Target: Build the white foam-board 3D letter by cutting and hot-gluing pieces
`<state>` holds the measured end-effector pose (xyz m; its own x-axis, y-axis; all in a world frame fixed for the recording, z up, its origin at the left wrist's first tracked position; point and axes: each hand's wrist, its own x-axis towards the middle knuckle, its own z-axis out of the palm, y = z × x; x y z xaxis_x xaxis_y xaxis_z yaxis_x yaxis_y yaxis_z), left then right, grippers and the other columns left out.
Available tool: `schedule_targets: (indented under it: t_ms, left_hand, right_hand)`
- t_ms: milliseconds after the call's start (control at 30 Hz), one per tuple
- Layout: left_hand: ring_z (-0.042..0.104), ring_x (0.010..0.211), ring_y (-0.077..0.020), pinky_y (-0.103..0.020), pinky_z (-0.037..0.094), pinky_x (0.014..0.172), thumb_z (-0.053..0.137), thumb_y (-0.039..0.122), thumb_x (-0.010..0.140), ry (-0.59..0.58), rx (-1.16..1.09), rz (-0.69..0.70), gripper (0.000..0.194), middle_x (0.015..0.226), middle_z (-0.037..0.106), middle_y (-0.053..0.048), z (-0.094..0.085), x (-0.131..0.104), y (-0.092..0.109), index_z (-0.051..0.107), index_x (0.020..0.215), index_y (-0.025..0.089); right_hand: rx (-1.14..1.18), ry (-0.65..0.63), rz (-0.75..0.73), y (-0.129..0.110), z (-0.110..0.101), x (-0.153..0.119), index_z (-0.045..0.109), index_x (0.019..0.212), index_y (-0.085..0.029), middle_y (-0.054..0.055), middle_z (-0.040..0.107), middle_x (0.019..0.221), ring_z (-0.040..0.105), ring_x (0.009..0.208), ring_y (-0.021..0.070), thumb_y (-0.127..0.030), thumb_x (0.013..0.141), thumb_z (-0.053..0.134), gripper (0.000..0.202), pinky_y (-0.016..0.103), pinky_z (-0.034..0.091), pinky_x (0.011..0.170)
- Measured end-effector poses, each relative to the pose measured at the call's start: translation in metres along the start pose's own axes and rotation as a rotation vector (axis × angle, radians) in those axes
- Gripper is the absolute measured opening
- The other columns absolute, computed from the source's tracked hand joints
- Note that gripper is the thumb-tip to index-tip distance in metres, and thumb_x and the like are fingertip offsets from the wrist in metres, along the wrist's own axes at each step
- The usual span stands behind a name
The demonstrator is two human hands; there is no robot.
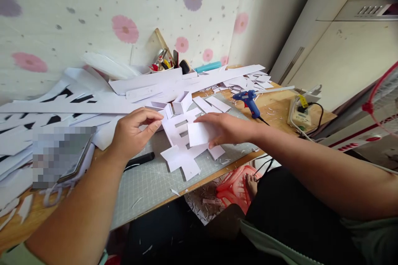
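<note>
My right hand (225,129) holds a small white square of board (200,133) between thumb and fingers. Under it on the grey cutting mat (139,192) lies a white cut-out panel (171,129) with rectangular openings. My left hand (135,130) is at the panel's left edge, thumb and forefinger tips drawn close together; what is between them, if anything, is too small to make out. Just beyond those fingertips stand two folded white pieces, one (183,103) farther right. Flat, angular white pieces (183,160) lie nearer me. A black-handled tool (141,160) rests beside my left forearm.
A blue glue gun (249,101) lies to the right, before a power strip (301,115). White board offcuts (56,107) heap along the back and left. A pixelated flat device (76,155) lies at left. A tool holder (161,66) stands by the wall.
</note>
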<state>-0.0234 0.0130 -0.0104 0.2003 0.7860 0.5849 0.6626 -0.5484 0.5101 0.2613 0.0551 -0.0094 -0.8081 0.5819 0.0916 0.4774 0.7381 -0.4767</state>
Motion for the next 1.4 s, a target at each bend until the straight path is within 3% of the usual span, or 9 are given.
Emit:
schedule_targets:
  t_ms: [167,233,400,567,667,767,900,1000,1400]
  left_hand:
    - [0.064,0.085,-0.0190,-0.032,0.052,0.079,0.060,0.036,0.081,-0.149,-0.101,-0.061,0.016,0.087,0.069,-0.003,0.000,-0.001,0.005,0.068,0.083,0.022]
    - [0.063,0.085,-0.0189,-0.032,0.051,0.080,0.061,0.036,0.081,-0.230,-0.145,-0.025,0.016,0.085,0.069,-0.003,-0.002,0.000,0.007,0.069,0.081,0.022]
    - [0.062,0.087,-0.0160,-0.029,0.048,0.084,0.065,0.035,0.081,-0.434,-0.226,0.063,0.014,0.089,0.068,-0.002,-0.008,0.001,0.011,0.071,0.080,0.022]
    - [0.059,0.092,-0.0148,-0.027,0.044,0.088,0.071,0.029,0.076,-0.621,-0.211,0.063,0.008,0.099,0.064,-0.002,-0.012,0.001,0.013,0.073,0.081,0.022]
    - [0.058,0.089,-0.0135,-0.026,0.043,0.086,0.068,0.023,0.078,-0.652,-0.217,0.057,0.006,0.095,0.062,-0.001,-0.014,0.002,0.013,0.073,0.082,0.022]
    - [0.057,0.081,-0.0120,-0.024,0.044,0.077,0.065,0.021,0.079,-0.681,-0.216,0.004,0.009,0.088,0.062,0.000,-0.021,0.004,0.012,0.072,0.083,0.021]
    - [0.054,0.069,-0.0102,-0.021,0.042,0.064,0.064,0.020,0.078,-0.820,-0.207,-0.085,0.011,0.081,0.065,0.001,-0.031,0.005,0.011,0.072,0.085,0.020]
    - [0.054,0.067,-0.0096,-0.021,0.041,0.062,0.064,0.020,0.076,-0.850,-0.198,-0.126,0.013,0.079,0.066,0.002,-0.033,0.005,0.011,0.072,0.087,0.020]
    - [0.058,0.072,-0.0109,-0.020,0.043,0.067,0.065,0.018,0.075,-0.843,-0.218,-0.120,0.014,0.080,0.068,0.001,-0.027,0.002,0.004,0.073,0.086,0.019]
  right_hand:
    - [-0.036,0.003,-0.098,-0.018,0.017,0.005,0.061,0.102,-0.014,0.009,0.063,0.097,0.059,0.086,0.0186,-0.023,0.084,0.062,0.020,0.028,0.045,0.077]
    - [-0.062,0.007,-0.104,-0.026,0.021,0.005,0.063,0.095,-0.014,0.008,0.063,0.091,0.058,0.080,0.0177,-0.019,0.085,0.057,0.013,0.028,0.044,0.074]
    - [-0.046,-0.002,-0.091,-0.046,0.027,0.002,0.064,0.099,-0.015,0.006,0.066,0.091,0.058,0.077,0.0161,-0.016,0.082,0.055,0.019,0.025,0.043,0.069]
    - [-0.150,0.008,-0.118,-0.058,0.037,-0.003,0.055,0.120,-0.016,0.004,0.066,0.090,0.055,0.067,0.0135,-0.016,0.083,0.051,0.037,0.024,0.038,0.061]
    - [-0.299,-0.066,-0.165,-0.065,0.042,-0.005,0.057,0.115,-0.018,0.003,0.063,0.084,0.051,0.060,0.0128,-0.017,0.087,0.044,0.031,0.026,0.032,0.055]
    - [-0.305,-0.182,-0.186,-0.073,0.041,-0.007,0.060,0.104,-0.017,0.003,0.061,0.085,0.052,0.063,0.0136,-0.021,0.088,0.046,0.022,0.027,0.032,0.056]
    - [-0.154,-0.288,-0.195,-0.082,0.038,-0.008,0.052,0.122,-0.018,0.005,0.062,0.098,0.058,0.078,0.0172,-0.034,0.080,0.063,0.047,0.027,0.039,0.063]
    - [-0.102,-0.320,-0.201,-0.086,0.040,-0.008,0.050,0.125,-0.018,0.006,0.061,0.101,0.058,0.080,0.0171,-0.029,0.079,0.065,0.050,0.026,0.040,0.066]
    - [-0.057,-0.283,-0.246,-0.091,0.053,0.002,0.060,0.101,-0.018,0.001,0.057,0.085,0.050,0.069,0.0118,-0.028,0.081,0.061,0.022,0.023,0.037,0.061]
